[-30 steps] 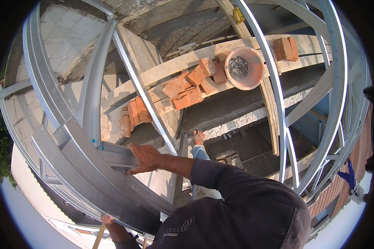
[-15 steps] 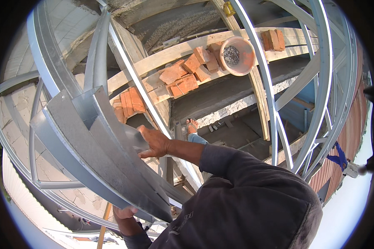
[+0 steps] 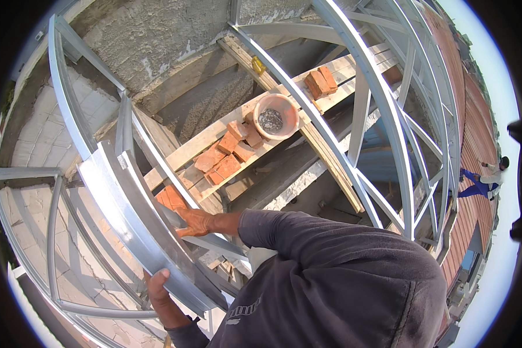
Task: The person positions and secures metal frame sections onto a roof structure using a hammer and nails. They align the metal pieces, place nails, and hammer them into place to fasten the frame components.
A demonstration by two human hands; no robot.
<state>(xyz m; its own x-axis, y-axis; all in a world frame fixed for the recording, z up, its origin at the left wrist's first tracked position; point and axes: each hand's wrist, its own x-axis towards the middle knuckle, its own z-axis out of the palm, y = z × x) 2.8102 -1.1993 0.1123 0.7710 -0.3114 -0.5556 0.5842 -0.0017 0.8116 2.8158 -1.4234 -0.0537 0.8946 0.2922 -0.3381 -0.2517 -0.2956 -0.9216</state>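
We see trusses (image 3: 362, 58) standing assembled at upper right, while the steel channels (image 3: 124, 223) at lower left appear unfastened, left grip (image 3: 158, 290) clasping their outer edge, right grip (image 3: 196, 223) their inner edge.

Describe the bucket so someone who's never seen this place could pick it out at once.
Find the pale wooden planks slanting across the upper middle of the view. On them, between a jumbled brick pile and a small brick stack farther right, sits a round, pinkish-orange bucket. Unlike the blocky bricks beside it, it is open-topped, with grey rubble inside.
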